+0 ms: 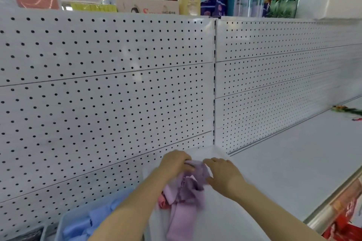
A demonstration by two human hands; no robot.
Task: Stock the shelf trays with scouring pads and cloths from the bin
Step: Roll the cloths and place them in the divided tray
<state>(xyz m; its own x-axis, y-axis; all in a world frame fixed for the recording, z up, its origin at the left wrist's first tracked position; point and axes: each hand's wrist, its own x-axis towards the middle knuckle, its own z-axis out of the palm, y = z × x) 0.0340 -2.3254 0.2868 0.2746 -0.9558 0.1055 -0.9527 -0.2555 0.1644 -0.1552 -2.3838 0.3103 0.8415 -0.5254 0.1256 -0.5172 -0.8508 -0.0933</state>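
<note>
A bundle of soft lilac microfibre cloths [186,191] lies in a translucent white plastic tray [219,211] on the white metal shelf [284,162], against the white pegboard back panel [107,94]. The cloths look light, limp and easily rumpled, so they would probably handle best gathered at a folded edge or pressed flat from above rather than lifted by a loose corner. The left hand [175,162] curls its fingers over the far end of the bundle and appears to grip it. The right hand [224,172] rests beside the cloths with fingers fairly straight, touching their right edge. To the left, a pale blue plastic tray [66,221] holds folded light blue cloths [92,221].
</note>
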